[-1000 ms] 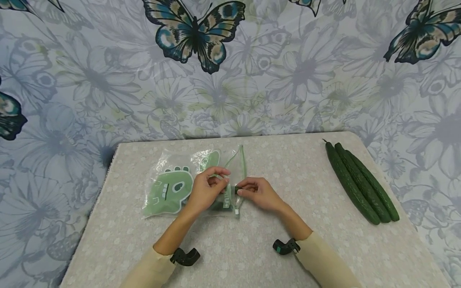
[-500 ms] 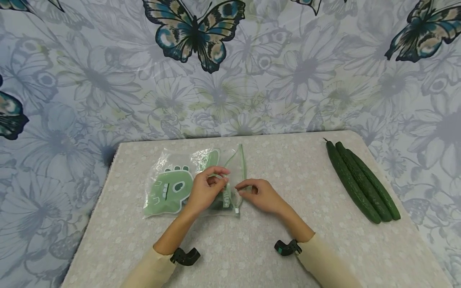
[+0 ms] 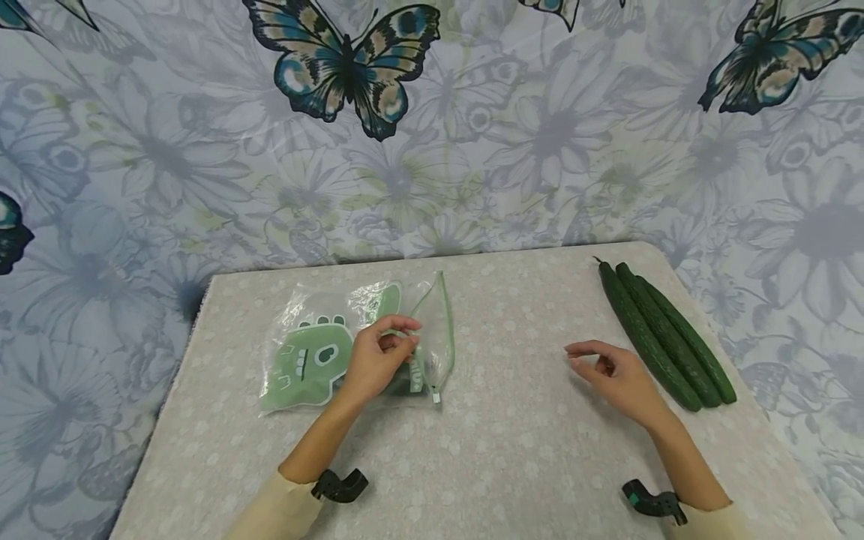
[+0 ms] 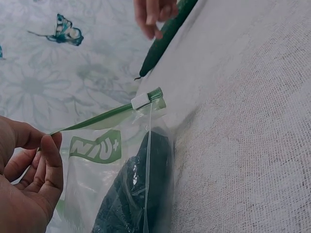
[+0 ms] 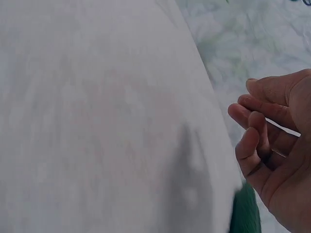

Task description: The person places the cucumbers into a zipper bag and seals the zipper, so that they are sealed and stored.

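A clear zip bag [image 3: 307,371] with a green dinosaur print lies on the left part of the table. My left hand [image 3: 378,364] pinches the edge of its mouth between thumb and forefinger. The white slider [image 4: 140,101] sits near one end of the green zip strip. Inside the bag, a dark green cucumber [image 4: 121,201] shows through the plastic. My right hand [image 3: 617,379] is over the table, left of several whole cucumbers [image 3: 658,341] laid side by side. Its fingers are loosely bent and hold nothing in the right wrist view.
A pale patterned cloth covers the table [image 3: 499,450]. Behind it hangs a backdrop [image 3: 472,187] printed with flowers and butterflies. A black wrist camera [image 3: 340,486] is strapped at the left sleeve, and another black camera [image 3: 653,501] at the right.
My right hand has let go at the bag's mouth and moved right, close to the cucumbers. My left hand keeps its pinch on the bag. The head view has shifted slightly.
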Motion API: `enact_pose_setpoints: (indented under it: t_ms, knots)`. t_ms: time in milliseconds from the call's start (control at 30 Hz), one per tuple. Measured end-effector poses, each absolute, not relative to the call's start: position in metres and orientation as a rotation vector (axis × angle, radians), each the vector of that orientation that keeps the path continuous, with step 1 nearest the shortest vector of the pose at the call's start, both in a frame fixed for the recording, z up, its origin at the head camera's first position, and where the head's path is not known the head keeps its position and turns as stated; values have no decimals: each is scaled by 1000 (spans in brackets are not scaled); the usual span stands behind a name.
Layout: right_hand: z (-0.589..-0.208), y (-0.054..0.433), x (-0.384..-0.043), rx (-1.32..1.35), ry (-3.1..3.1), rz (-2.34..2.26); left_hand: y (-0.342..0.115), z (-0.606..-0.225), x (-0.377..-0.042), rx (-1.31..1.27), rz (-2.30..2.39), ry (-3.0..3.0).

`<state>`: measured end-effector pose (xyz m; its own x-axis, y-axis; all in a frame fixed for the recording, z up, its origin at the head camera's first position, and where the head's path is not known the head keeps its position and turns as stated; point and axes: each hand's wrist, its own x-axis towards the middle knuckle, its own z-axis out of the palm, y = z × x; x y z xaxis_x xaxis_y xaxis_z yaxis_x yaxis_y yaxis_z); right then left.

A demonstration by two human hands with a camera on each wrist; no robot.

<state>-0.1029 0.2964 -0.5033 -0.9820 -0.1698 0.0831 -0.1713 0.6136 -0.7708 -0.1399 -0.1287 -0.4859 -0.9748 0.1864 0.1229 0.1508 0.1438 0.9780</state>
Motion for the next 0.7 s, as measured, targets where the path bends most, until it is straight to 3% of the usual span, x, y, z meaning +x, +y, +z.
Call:
enact_pose_setpoints:
  t_ms: [333, 700]
  knots:
    - [-488, 374, -60, 50, -2826, 780, -129, -487, -141, 298, 1981, 2371]
    - [-495, 402, -43, -137, -3022, 415, -129, -485, -138, 300, 1974, 2369]
